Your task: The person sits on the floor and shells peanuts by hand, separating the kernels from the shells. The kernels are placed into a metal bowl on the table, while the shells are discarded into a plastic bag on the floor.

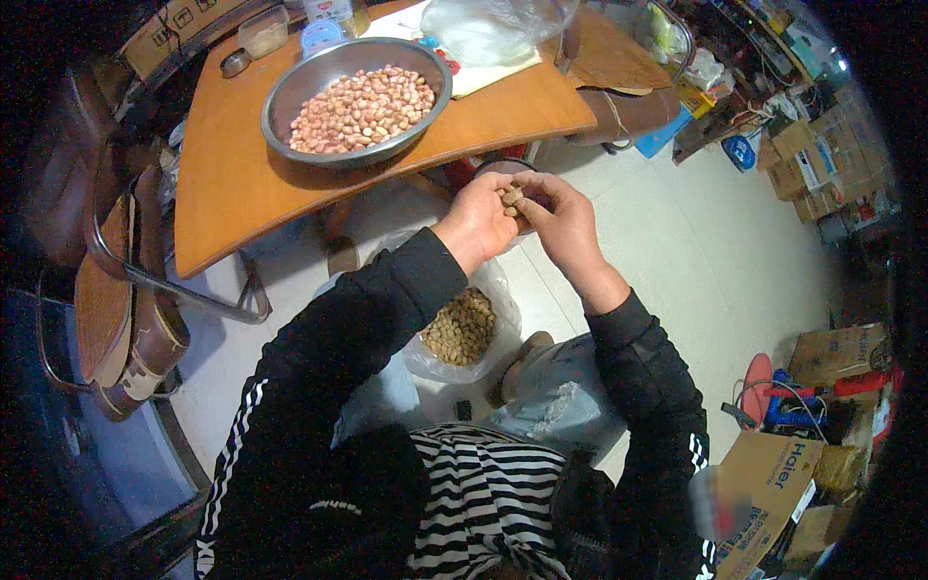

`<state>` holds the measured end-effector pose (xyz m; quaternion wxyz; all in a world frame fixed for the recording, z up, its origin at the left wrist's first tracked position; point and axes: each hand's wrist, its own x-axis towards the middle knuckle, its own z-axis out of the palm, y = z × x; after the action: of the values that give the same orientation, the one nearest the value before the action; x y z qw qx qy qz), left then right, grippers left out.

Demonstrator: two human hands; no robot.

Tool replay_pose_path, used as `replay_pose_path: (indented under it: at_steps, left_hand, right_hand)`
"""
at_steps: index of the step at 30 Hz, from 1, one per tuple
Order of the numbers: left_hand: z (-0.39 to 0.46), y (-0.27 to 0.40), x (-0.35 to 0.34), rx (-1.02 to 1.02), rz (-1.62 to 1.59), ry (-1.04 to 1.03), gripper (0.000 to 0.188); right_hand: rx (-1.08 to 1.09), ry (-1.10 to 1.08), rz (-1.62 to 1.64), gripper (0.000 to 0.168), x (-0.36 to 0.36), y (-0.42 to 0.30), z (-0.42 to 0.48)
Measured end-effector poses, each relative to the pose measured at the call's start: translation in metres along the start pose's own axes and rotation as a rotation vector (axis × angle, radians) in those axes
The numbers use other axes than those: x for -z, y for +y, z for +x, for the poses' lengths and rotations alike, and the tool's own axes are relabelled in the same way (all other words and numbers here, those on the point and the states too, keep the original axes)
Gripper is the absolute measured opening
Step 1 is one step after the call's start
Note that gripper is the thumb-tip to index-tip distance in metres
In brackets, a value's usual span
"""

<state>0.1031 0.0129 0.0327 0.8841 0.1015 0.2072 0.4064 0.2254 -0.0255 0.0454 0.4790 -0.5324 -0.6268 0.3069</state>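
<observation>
My left hand [480, 217] is palm up beyond the table's near edge, with several unshelled peanuts [512, 197] on its palm and fingers. My right hand [562, 210] meets it from the right, thumb and fingers pinching one of these peanuts. Below my hands, between my legs, a clear plastic bag [507, 297] stands on the floor, holding many peanuts in their shells [460, 330]. On the wooden table [217, 181] rests a steel bowl [270, 123] of shelled pink peanuts [362, 109]. A container behind my hands is mostly hidden.
A clear plastic bag [493, 29], a plastic tub [263, 32] and a small metal tin [234, 63] lie on the table's far part. A metal-framed chair [109, 290] stands at left. Cardboard boxes [768, 478] line the right side, near a red-handled tool [859, 383].
</observation>
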Motion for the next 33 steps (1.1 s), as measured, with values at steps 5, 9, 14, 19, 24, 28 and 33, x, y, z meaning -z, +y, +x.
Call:
replay_pose_path:
  at_steps: [5, 9, 14, 19, 24, 28, 33]
  left_hand:
    - [0.003, 0.007, 0.010, 0.000, 0.073, -0.059, 0.022]
    - [-0.002, 0.008, 0.010, -0.026, 0.040, 0.085, 0.020]
    - [-0.009, 0.014, 0.006, 0.068, 0.310, 0.120, 0.021]
    - [-0.005, 0.009, 0.013, 0.013, 0.487, -0.050, 0.022]
    - [-0.005, 0.018, 0.008, 0.066, 0.520, -0.099, 0.019]
    - [-0.003, 0.024, 0.012, 0.038, 0.591, -0.098, 0.017]
    - [0.000, 0.020, 0.020, 0.018, 0.580, -0.077, 0.013]
  right_hand:
    - [-0.070, -0.090, 0.043, 0.016, -0.007, 0.001, 0.004]
    - [-0.130, -0.061, 0.056, 0.012, 0.003, -0.005, 0.007]
    - [-0.063, 0.041, 0.067, 0.014, 0.011, 0.005, 0.011]
    - [0.027, 0.014, -0.093, 0.018, 0.009, 0.005, 0.008]
    - [-0.077, -0.021, 0.113, 0.022, 0.016, 0.009, 0.010]
    - [-0.096, -0.040, 0.164, 0.021, 0.016, 0.016, 0.010]
    - [-0.108, -0.071, 0.160, 0.014, 0.011, 0.017, 0.008]
